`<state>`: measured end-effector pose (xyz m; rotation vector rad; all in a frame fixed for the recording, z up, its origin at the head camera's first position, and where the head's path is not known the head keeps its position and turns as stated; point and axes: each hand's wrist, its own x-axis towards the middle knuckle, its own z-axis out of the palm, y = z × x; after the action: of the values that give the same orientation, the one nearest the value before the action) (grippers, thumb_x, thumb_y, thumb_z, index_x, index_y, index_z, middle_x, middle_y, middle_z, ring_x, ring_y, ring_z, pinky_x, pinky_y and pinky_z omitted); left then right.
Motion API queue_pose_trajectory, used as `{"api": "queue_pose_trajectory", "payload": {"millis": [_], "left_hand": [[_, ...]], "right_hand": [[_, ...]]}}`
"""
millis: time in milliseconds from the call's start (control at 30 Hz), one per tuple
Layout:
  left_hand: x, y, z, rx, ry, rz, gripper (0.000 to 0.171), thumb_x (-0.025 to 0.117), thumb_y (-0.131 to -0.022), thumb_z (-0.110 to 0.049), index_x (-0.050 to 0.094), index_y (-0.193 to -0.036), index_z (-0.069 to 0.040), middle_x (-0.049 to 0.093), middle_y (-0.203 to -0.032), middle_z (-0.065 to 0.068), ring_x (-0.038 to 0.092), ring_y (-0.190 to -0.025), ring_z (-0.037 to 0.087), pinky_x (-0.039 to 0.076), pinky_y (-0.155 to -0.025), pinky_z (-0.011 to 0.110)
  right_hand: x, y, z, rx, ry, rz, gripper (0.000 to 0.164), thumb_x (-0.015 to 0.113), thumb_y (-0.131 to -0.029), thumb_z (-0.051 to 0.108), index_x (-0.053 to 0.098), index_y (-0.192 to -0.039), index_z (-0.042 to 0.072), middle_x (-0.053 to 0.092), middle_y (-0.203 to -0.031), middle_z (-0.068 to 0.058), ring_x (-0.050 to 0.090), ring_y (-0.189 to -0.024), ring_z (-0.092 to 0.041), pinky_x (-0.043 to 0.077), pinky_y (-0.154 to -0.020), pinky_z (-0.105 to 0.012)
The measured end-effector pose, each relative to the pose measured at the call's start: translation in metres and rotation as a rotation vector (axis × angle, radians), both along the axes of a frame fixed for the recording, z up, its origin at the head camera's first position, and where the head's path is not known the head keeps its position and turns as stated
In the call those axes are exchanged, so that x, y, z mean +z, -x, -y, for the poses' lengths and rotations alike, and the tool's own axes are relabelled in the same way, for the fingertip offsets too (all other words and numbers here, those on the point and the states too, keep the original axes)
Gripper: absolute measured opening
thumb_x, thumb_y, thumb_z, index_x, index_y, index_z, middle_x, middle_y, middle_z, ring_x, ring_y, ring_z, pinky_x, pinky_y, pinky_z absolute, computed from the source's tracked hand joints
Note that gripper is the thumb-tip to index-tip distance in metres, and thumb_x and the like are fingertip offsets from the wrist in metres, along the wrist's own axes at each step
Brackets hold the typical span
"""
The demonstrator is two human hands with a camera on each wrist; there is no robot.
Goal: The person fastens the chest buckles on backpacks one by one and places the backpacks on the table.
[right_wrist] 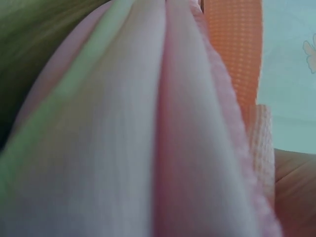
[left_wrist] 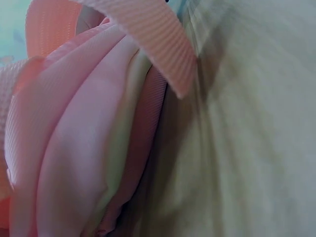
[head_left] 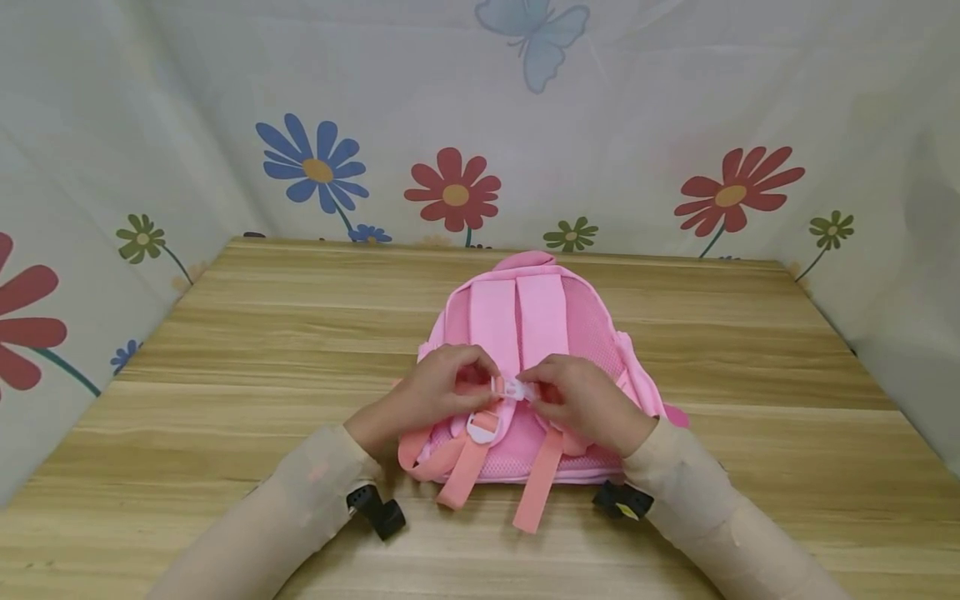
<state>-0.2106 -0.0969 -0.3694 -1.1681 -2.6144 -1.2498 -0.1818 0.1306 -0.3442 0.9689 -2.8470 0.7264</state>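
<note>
A pink backpack (head_left: 495, 308) lies with its shoulder straps facing up, in the middle of the wooden table. Over the straps, my left hand (head_left: 431, 387) pinches one side of a white side-release buckle (head_left: 513, 389) between thumb and fingers. From the other side my right hand (head_left: 588, 402) pinches the buckle's right end. The two parts meet between my fingertips; whether they are locked cannot be seen. Orange webbing (head_left: 538, 487) hangs off the bag's near edge, and a white strap adjuster (head_left: 483, 427) sits below my left hand. Pink fabric (left_wrist: 79, 128) fills much of the left wrist view.
The wooden table (head_left: 262, 350) extends on both sides of the bag. Behind it hangs a white cloth backdrop (head_left: 600, 167) printed with flowers and a butterfly. A black wrist camera (head_left: 378, 510) is strapped at the left wrist, near the bag's lower corner.
</note>
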Motion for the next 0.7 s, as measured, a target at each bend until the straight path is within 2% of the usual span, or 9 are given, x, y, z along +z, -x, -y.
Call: {"api": "queue_pose_trajectory", "payload": {"millis": [133, 367, 700], "left_hand": [[-0.0008, -0.0001, -0.0007, 0.014, 0.018, 0.012, 0.018, 0.073, -0.083, -0.014, 0.064, -0.098, -0.010, 0.067, -0.093, 0.000, 0.058, -0.090, 0.013, 0.050, -0.085, 0.028], [-0.0029, 0.0007, -0.0015, 0.026, 0.043, 0.024, 0.018, 0.074, -0.083, -0.017, 0.065, -0.098, -0.010, 0.067, -0.093, 0.000, 0.058, -0.089, 0.012, 0.050, -0.084, 0.028], [-0.0031, -0.0001, -0.0017, 0.031, 0.054, 0.022, 0.018, 0.074, -0.084, -0.017, 0.066, -0.098, -0.010, 0.068, -0.093, 0.000, 0.058, -0.088, 0.012, 0.051, -0.083, 0.028]], "right_hand": [[-0.0039, 0.0013, 0.0004, 0.016, -0.025, -0.036, 0.024, 0.072, -0.083, 0.008, 0.071, -0.107, 0.006, 0.060, -0.080, 0.000, 0.050, -0.073, -0.012, 0.044, -0.067, -0.023], [-0.0066, 0.0009, 0.0027, -0.004, -0.066, -0.072, 0.023, 0.072, -0.084, 0.009, 0.071, -0.107, 0.005, 0.067, -0.087, -0.002, 0.055, -0.078, -0.013, 0.049, -0.075, -0.031], [-0.0070, -0.0002, 0.0032, 0.022, -0.083, -0.105, 0.023, 0.070, -0.085, 0.008, 0.071, -0.107, 0.003, 0.072, -0.098, -0.007, 0.066, -0.094, -0.021, 0.053, -0.088, -0.039]]}}
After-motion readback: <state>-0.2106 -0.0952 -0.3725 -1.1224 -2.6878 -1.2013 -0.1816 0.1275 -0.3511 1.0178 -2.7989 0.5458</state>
